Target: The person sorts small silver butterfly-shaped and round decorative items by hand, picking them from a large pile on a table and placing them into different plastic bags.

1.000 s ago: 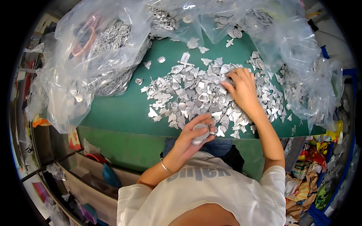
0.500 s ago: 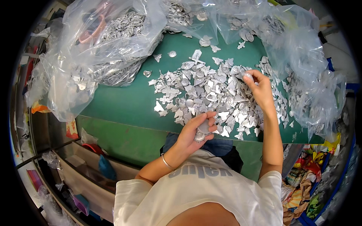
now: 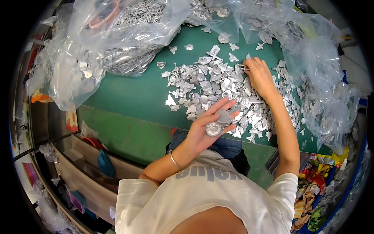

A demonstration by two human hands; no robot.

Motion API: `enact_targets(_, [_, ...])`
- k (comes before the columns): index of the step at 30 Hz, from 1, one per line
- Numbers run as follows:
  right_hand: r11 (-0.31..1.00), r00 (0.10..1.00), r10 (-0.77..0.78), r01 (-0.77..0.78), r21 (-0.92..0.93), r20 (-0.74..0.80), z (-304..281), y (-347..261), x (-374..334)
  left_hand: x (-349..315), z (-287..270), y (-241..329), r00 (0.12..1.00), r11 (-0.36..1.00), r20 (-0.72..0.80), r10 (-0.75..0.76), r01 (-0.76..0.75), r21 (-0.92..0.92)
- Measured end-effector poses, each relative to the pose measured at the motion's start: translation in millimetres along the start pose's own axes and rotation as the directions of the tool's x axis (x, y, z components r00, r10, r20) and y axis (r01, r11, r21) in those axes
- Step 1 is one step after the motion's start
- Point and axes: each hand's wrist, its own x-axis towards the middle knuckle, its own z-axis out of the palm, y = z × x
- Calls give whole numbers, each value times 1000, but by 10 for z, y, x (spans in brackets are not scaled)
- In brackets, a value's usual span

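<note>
A heap of small silver metal charms [image 3: 212,87], crosses, ovals and hearts, lies spread on a green table [image 3: 136,93]. My left hand [image 3: 208,126] is palm up at the table's near edge and holds a few round and oval silver charms [image 3: 218,123] in its fingers. My right hand [image 3: 259,76] rests on the far right of the heap, its fingertips pinching a thin silver piece [image 3: 243,68]. A bracelet [image 3: 174,159] circles my left wrist.
Large clear plastic bags [image 3: 113,43] full of more silver charms lie at the back left and along the right side [image 3: 323,101]. Shelves with coloured items sit below the table at left [image 3: 78,163]. Colourful cloth scraps [image 3: 311,187] pile at lower right.
The view has shifted, so the heap sits lower and nearer. My left hand has opened out, palm up, showing the charms. My right hand has stayed at the heap's far right.
</note>
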Motion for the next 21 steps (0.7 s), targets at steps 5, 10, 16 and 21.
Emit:
enact_targets(5, [960, 948, 139, -58, 274, -286, 93, 64, -43, 1, 30, 19, 1000, 952, 3, -21, 21, -306])
enact_targets(10, [619, 837, 533, -286, 731, -123, 66, 195, -174, 4, -30, -14, 997, 998, 81, 17, -12, -59])
enact_targets(16, [-276, 750, 498, -340, 899, 436, -374, -181, -356, 12, -32, -35, 999, 999, 44, 32, -34, 37])
enact_targets(21, [198, 825, 327, -537, 820, 461, -491, -552, -582, 19, 6, -44, 999, 1000, 23, 28, -28, 9])
